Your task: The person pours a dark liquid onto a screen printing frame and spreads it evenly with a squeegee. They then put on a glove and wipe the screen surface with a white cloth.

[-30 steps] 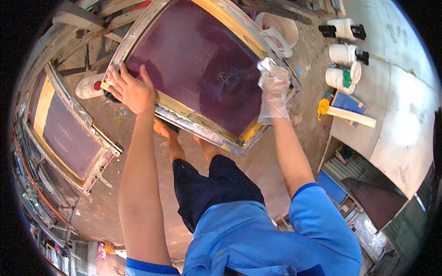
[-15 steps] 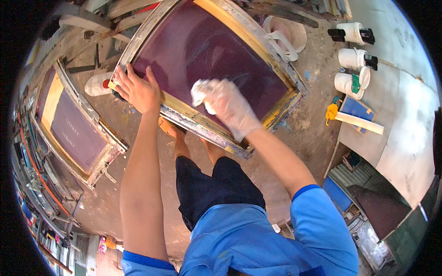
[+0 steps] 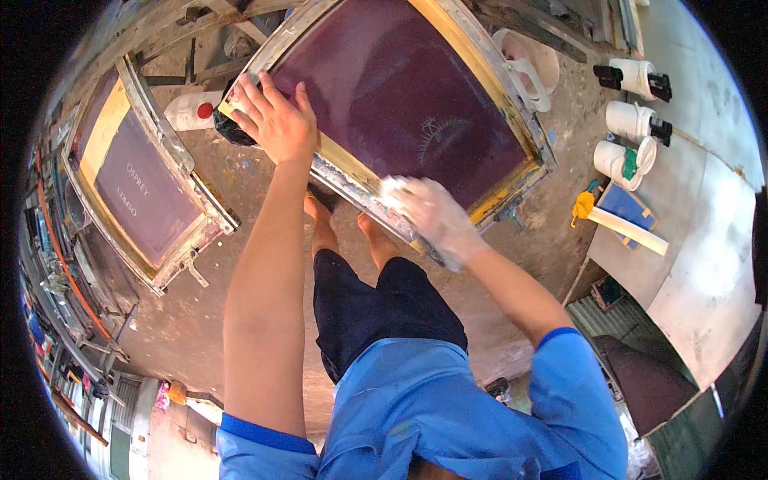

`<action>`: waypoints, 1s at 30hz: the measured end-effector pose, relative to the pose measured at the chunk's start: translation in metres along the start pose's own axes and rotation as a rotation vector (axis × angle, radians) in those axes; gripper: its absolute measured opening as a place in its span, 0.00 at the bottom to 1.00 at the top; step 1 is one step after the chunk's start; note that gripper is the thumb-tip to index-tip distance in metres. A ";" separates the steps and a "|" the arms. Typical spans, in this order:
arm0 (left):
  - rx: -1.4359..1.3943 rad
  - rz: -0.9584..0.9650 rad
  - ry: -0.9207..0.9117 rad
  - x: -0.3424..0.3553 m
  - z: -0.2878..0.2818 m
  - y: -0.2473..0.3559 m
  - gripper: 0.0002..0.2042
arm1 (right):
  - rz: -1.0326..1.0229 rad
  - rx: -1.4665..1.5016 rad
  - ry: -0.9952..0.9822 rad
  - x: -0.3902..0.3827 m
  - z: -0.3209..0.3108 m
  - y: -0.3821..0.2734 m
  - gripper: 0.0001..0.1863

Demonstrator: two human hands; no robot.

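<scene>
A large screen frame [image 3: 384, 96] with dark purple mesh, a pale design and yellow strips along its paint-stained edges lies in front of me. My left hand [image 3: 276, 120] rests with spread fingers on its left corner, nothing held. On its near edge, my right hand [image 3: 436, 220], in a clear plastic glove, grips a crumpled white cloth or wipe [image 3: 394, 189], blurred by motion.
Another screen [image 3: 144, 184] leans at left beside a white container [image 3: 184, 110]. Several white buckets [image 3: 626, 118], a blue board [image 3: 620, 204] with a pale plank [image 3: 632, 228], and a yellow item [image 3: 582, 208] are at right. A white tub [image 3: 536, 56] sits behind the frame.
My right hand and the cloth have moved from the mesh's right side leftward and down to the near edge. My left hand stays on the corner. The whole view has shifted slightly.
</scene>
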State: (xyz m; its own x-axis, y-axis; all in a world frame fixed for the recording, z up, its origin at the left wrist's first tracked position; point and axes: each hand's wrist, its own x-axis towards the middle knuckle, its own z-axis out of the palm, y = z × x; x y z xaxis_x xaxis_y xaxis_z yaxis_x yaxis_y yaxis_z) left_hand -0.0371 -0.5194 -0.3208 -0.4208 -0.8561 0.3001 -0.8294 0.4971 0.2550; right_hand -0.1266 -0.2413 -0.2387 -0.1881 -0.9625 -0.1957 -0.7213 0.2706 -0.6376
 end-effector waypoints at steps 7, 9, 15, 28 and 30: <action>0.014 0.001 0.033 0.003 0.003 0.002 0.34 | -0.071 -0.046 -0.229 -0.020 0.004 0.024 0.16; 0.017 0.004 0.032 0.000 0.003 0.002 0.34 | -0.153 -0.057 0.022 0.018 0.020 0.018 0.15; -0.010 0.055 0.051 0.003 0.003 -0.003 0.35 | -0.046 0.054 0.035 0.106 0.011 -0.021 0.17; -0.005 0.043 0.077 0.003 0.007 -0.001 0.36 | 0.166 -0.404 0.401 0.053 -0.084 0.123 0.14; -0.031 0.063 0.074 0.005 0.009 0.000 0.36 | 0.099 -0.469 0.518 0.110 -0.086 0.139 0.15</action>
State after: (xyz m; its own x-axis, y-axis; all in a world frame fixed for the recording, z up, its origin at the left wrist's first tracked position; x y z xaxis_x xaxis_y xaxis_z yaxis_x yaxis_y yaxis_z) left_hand -0.0424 -0.5246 -0.3278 -0.4426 -0.8107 0.3833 -0.7899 0.5548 0.2613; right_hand -0.3049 -0.3111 -0.2850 -0.4770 -0.8515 0.2178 -0.8735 0.4321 -0.2240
